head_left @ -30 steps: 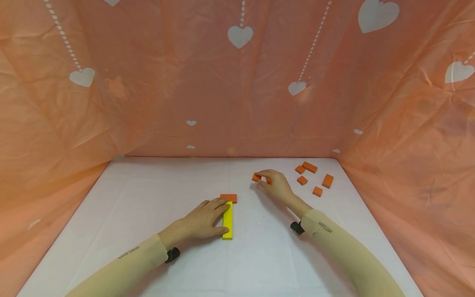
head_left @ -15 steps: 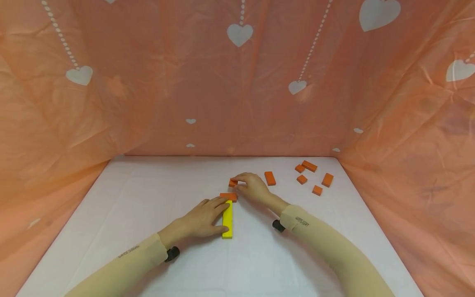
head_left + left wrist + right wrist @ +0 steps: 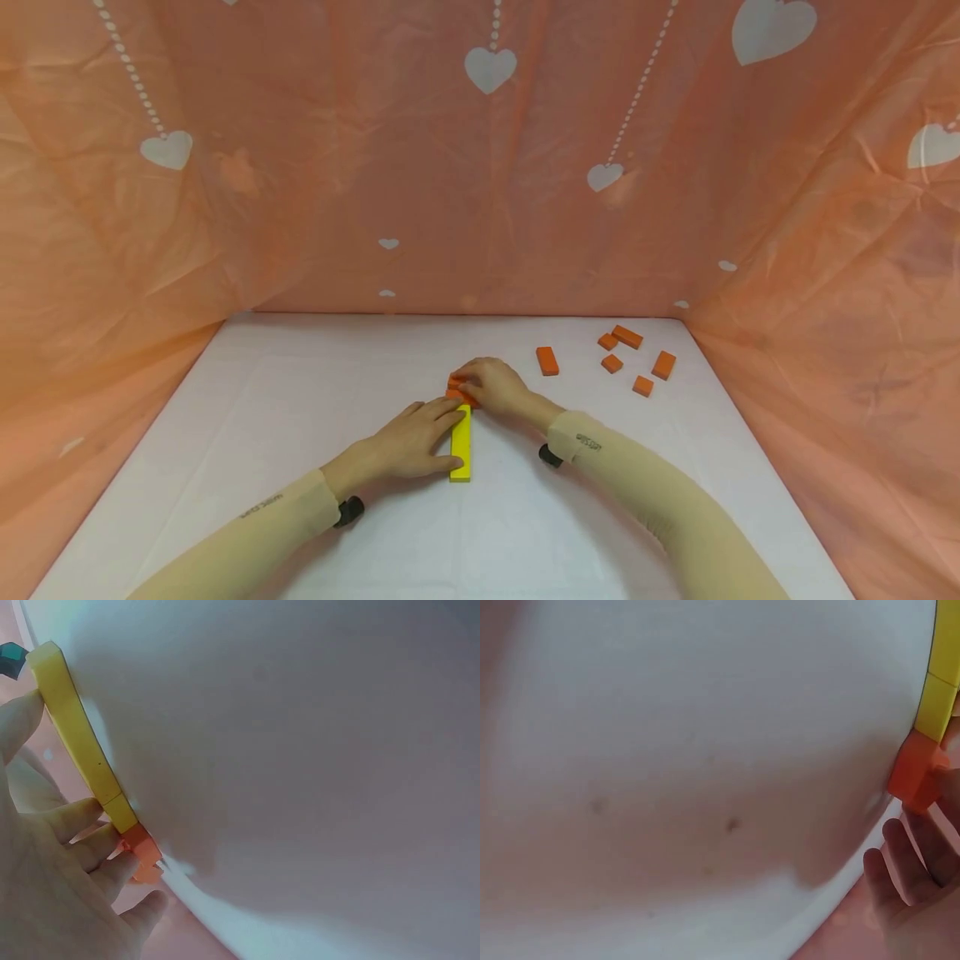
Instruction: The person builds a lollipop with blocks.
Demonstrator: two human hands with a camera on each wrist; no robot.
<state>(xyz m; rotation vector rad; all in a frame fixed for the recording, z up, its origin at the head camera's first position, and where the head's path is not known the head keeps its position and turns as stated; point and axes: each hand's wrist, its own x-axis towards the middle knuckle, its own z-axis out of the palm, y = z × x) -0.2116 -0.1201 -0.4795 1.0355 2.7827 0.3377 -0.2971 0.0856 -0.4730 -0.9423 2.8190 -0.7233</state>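
Observation:
A yellow strip (image 3: 461,450) lies on the white table in the head view; a seam in the left wrist view shows two yellow blocks (image 3: 79,727) end to end. Across its far end sits an orange block (image 3: 454,395), partly covered by fingers. My left hand (image 3: 411,440) rests on the strip, fingers spread, thumb towards the near end and fingertips by the far end. Just beyond the orange block, my right hand (image 3: 497,387) pinches a small orange block (image 3: 453,383) between thumb and fingers. Whether these two orange blocks touch is hard to tell.
To the right lies an oblong orange block (image 3: 547,361). Farther right are several more orange blocks, among them an oblong one (image 3: 663,365) and a small one (image 3: 642,386). A pink cloth (image 3: 480,208) with white hearts hangs behind and at both sides.
My right hand has carried the small orange block left from beside the oblong block to the strip's far end. The left hand has stayed in place.

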